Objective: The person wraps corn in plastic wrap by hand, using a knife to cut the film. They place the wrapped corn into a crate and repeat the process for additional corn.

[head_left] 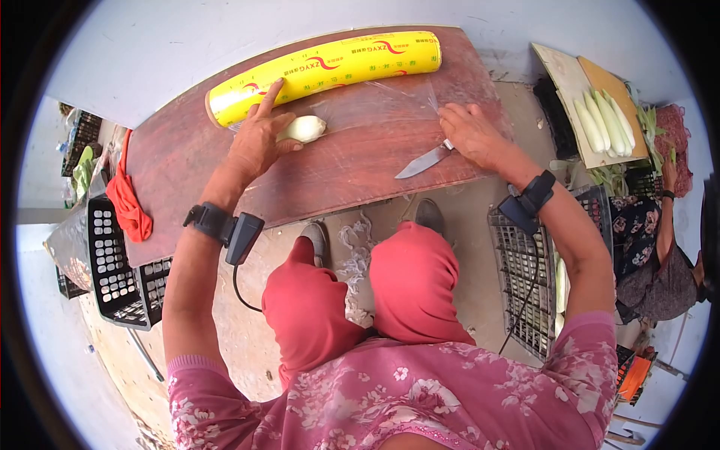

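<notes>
A yellow printed roll of cling film [322,73] lies across the back of the reddish wooden table [360,161]. Clear film [375,105] stretches from it towards my right hand [474,135], whose fingers are closed on the film's edge. A knife [424,161] sticks out from under the same hand, blade pointing left; its handle is mostly hidden by the palm. My left hand [259,142] has thumb and fingers around a pale vegetable [306,129] that looks like an ear of corn in its husk. The index finger stretches up onto the roll.
A red cloth [129,199] hangs at the table's left edge, beside a black crate [112,259]. Another crate [521,277] stands right of my knees. Several pale ears [606,124] lie on a board [559,82] at right, near another person's arm [666,217].
</notes>
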### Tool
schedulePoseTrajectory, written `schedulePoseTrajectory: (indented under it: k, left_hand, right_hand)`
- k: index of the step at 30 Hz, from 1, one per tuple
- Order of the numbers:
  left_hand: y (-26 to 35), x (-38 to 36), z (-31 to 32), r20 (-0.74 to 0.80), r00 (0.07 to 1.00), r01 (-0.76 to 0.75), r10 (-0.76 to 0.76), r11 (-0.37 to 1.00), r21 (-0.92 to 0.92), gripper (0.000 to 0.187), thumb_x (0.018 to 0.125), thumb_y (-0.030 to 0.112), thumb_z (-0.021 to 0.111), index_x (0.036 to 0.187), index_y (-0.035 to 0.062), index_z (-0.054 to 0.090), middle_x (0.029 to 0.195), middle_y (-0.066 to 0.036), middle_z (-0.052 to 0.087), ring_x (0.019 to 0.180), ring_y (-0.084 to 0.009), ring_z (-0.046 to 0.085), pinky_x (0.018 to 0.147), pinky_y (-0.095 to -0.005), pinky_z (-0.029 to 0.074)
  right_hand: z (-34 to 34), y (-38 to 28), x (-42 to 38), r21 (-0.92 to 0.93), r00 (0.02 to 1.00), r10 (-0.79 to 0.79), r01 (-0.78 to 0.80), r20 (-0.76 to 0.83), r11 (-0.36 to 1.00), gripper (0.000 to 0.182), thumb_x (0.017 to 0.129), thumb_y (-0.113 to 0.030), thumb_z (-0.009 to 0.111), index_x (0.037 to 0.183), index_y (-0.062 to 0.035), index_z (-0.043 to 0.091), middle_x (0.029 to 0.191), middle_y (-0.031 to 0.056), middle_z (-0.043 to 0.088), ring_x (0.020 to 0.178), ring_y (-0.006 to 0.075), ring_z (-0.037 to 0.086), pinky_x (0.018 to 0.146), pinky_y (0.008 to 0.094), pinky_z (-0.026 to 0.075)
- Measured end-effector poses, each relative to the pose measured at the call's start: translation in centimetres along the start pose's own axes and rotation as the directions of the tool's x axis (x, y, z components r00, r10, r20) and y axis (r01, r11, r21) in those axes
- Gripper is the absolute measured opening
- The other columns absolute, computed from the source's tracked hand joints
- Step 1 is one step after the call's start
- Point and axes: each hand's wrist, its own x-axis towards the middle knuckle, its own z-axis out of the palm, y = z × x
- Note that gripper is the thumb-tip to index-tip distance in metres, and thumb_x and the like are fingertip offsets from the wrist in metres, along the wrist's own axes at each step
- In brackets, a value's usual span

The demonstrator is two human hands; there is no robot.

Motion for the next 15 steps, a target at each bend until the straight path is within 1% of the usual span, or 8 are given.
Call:
schedulePoseTrajectory:
  k: [1,2,5,7,8,11,14,15]
  left_hand:
    - [0.1,0.1,-0.1,0.01,1.0,0.011,-0.011,1.0,-0.021,0.056,0.07,0.016,0.086,0.123,0.0097,0.068,0.165,-0.01,0.017,0.133,-0.0396,0.045,0.112,-0.0465,0.041]
    - [0.1,0.1,-0.1,0.019,1.0,0.024,-0.023,0.999,-0.042,0.058,0.07,0.015,0.085,0.125,0.0086,0.068,0.165,-0.009,0.016,0.136,-0.0392,0.044,0.114,-0.0468,0.04]
    - [-0.4,0.0,0.5,-0.057,0.997,-0.041,0.042,0.999,0.024,0.053,0.069,0.02,0.086,0.119,0.0113,0.069,0.163,-0.013,0.021,0.125,-0.041,0.05,0.108,-0.0464,0.045]
    - [-0.6,0.1,0.6,-0.036,0.999,-0.031,0.032,0.999,0.019,0.053,0.069,0.02,0.086,0.119,0.0115,0.07,0.163,-0.013,0.02,0.125,-0.0406,0.05,0.108,-0.0464,0.045]
    - [-0.7,0.1,0.5,-0.028,0.999,-0.024,0.025,1.0,0.019,0.053,0.069,0.021,0.086,0.119,0.0116,0.07,0.164,-0.012,0.02,0.126,-0.0404,0.05,0.108,-0.0463,0.045]
    - [0.1,-0.1,-0.3,0.023,1.0,0.012,-0.01,0.998,-0.065,0.059,0.07,0.015,0.086,0.126,0.0069,0.067,0.166,-0.008,0.015,0.136,-0.0401,0.044,0.112,-0.0472,0.042]
    - [0.3,0.0,-0.3,0.029,0.999,0.043,-0.042,0.999,-0.03,0.059,0.07,0.014,0.086,0.125,0.0066,0.067,0.166,-0.008,0.015,0.136,-0.0399,0.044,0.112,-0.0472,0.042]
    - [0.1,0.0,-0.1,0.013,1.0,0.021,-0.021,1.0,-0.017,0.057,0.07,0.016,0.086,0.124,0.008,0.067,0.165,-0.01,0.016,0.133,-0.0399,0.046,0.111,-0.0469,0.042]
  right_hand:
    - [-0.2,0.1,0.2,-0.009,0.999,-0.004,0.005,0.049,1.0,0.03,0.089,-0.005,0.051,0.116,0.0049,0.058,0.145,0.0194,0.048,0.14,0.0322,0.038,0.105,0.0436,0.034]
    - [0.0,0.4,0.3,-0.007,0.999,-0.035,0.035,0.0,0.999,0.03,0.089,-0.006,0.051,0.116,0.0052,0.058,0.144,0.0193,0.048,0.14,0.0322,0.039,0.105,0.0434,0.035]
    - [1.0,0.9,-0.1,-0.025,0.988,-0.102,0.1,-0.114,0.995,0.03,0.09,-0.007,0.05,0.117,0.006,0.058,0.144,0.0195,0.049,0.14,0.0326,0.039,0.104,0.0432,0.035]
    - [1.3,1.0,-0.2,-0.065,0.981,-0.116,0.107,-0.154,0.992,0.03,0.09,-0.007,0.051,0.116,0.0062,0.058,0.144,0.02,0.049,0.14,0.0331,0.039,0.105,0.0438,0.035]
    - [1.4,1.0,-0.2,-0.067,0.983,-0.113,0.104,-0.146,0.992,0.031,0.089,-0.006,0.052,0.116,0.0062,0.058,0.144,0.0205,0.049,0.14,0.0334,0.039,0.106,0.0443,0.035]
    - [1.5,0.9,0.1,-0.047,0.989,-0.105,0.101,-0.1,0.994,0.031,0.088,-0.004,0.053,0.117,0.0063,0.058,0.144,0.022,0.049,0.14,0.0346,0.039,0.108,0.0455,0.034]
    - [0.1,0.6,-0.1,0.008,0.996,-0.087,0.087,-0.015,0.996,0.031,0.086,-0.002,0.053,0.117,0.0055,0.057,0.143,0.0228,0.049,0.14,0.0356,0.039,0.108,0.0464,0.033]
    - [-0.1,0.5,-0.2,0.016,0.996,-0.085,0.085,-0.001,0.996,0.031,0.086,-0.001,0.053,0.117,0.0048,0.056,0.143,0.0229,0.049,0.139,0.0357,0.039,0.108,0.0466,0.033]
